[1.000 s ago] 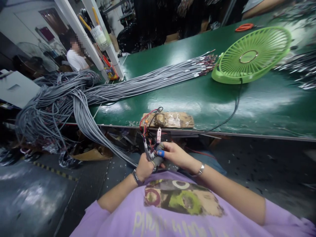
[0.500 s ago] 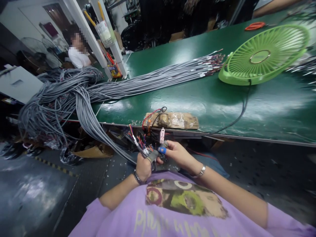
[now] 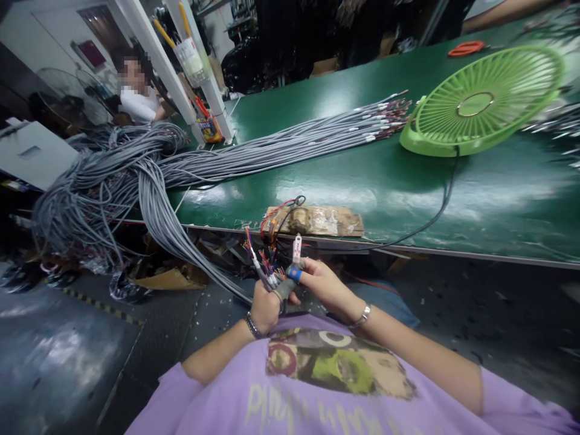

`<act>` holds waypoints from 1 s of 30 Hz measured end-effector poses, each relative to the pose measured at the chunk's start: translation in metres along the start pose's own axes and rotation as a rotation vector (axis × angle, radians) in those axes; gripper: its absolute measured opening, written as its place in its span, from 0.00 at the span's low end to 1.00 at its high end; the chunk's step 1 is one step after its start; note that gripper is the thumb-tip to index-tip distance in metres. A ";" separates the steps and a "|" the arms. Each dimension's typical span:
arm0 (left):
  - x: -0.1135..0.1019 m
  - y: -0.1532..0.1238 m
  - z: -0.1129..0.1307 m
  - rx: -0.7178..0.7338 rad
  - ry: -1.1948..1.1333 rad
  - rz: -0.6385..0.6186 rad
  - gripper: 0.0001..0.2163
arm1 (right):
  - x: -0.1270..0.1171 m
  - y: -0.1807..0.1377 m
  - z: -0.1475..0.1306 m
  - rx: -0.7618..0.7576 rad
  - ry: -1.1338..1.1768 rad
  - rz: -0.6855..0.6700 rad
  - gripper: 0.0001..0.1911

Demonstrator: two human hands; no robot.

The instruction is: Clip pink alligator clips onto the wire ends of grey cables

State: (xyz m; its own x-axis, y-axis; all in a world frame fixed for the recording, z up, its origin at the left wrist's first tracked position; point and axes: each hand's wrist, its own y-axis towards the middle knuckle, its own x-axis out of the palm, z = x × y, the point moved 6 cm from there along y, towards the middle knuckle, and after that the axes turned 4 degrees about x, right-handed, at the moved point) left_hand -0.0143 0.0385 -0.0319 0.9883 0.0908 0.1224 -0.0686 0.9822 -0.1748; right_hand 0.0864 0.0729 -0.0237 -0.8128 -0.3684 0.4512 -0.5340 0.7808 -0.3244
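My left hand is closed round a bundle of grey cables in front of my waist. The cables' stripped ends show thin coloured wires fanning up above the fist. Dark wrapping covers a finger or thumb of this hand. Right beside it, my right hand has its thumb and fingers pinched together near the wire ends. Blue tape is round its thumb. Just above those fingertips stands a small pale pink tag-like piece; whether I hold it or it is fixed there I cannot tell.
A wooden block with red and black leads lies at the near edge of the green table. More grey cables stretch across the table. A green fan and orange-handled scissors are at right. Another person sits far left.
The wire ends in my left hand have swung slightly to the right, closer to my right hand. My right hand has shifted a little left. The person at far left has moved slightly.
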 end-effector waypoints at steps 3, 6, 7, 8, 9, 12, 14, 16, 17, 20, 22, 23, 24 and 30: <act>0.002 -0.002 0.005 -0.039 -0.056 0.004 0.18 | -0.018 0.002 0.004 -0.020 0.123 0.152 0.19; 0.005 -0.003 0.009 -0.097 -0.125 -0.029 0.19 | -0.029 0.005 0.003 -0.009 0.274 0.162 0.20; 0.006 -0.003 0.011 -0.116 -0.152 -0.046 0.20 | -0.030 0.006 0.001 0.017 0.303 0.135 0.21; 0.007 -0.002 0.012 -0.134 -0.181 -0.068 0.20 | -0.029 0.008 0.000 0.046 0.318 0.104 0.21; 0.009 -0.001 0.014 -0.152 -0.206 -0.094 0.20 | -0.026 0.009 -0.002 0.076 0.322 0.063 0.22; 0.014 0.004 0.019 -0.186 -0.236 -0.173 0.20 | -0.015 0.013 -0.011 0.104 0.280 -0.071 0.23; 0.017 0.008 0.021 -0.184 -0.234 -0.199 0.20 | -0.012 0.016 -0.017 0.054 0.197 -0.079 0.25; 0.018 0.012 0.022 -0.178 -0.231 -0.204 0.20 | -0.016 0.017 -0.024 -0.041 0.072 0.036 0.27; 0.018 0.014 0.022 -0.177 -0.234 -0.201 0.20 | -0.020 0.017 -0.027 -0.094 0.011 0.114 0.28; 0.020 0.018 0.021 -0.172 -0.244 -0.193 0.19 | -0.024 0.015 -0.034 -0.213 -0.057 0.249 0.31; 0.022 0.019 0.021 -0.169 -0.244 -0.189 0.19 | -0.021 0.018 -0.033 -0.202 -0.003 0.212 0.31; 0.023 0.020 0.021 -0.170 -0.241 -0.188 0.19 | -0.019 0.019 -0.030 -0.178 0.039 0.182 0.31; 0.023 0.020 0.022 -0.168 -0.239 -0.186 0.19 | -0.017 0.021 -0.028 -0.150 0.084 0.154 0.31; 0.025 0.022 0.022 -0.167 -0.215 -0.161 0.19 | -0.013 0.031 -0.015 -0.064 0.346 0.087 0.28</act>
State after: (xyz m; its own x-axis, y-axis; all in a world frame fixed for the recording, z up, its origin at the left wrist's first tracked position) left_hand 0.0063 0.0656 -0.0106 0.9320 -0.0138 0.3623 0.1277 0.9477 -0.2925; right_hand 0.0845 0.1093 -0.0270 -0.7218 -0.1157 0.6824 -0.4420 0.8358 -0.3258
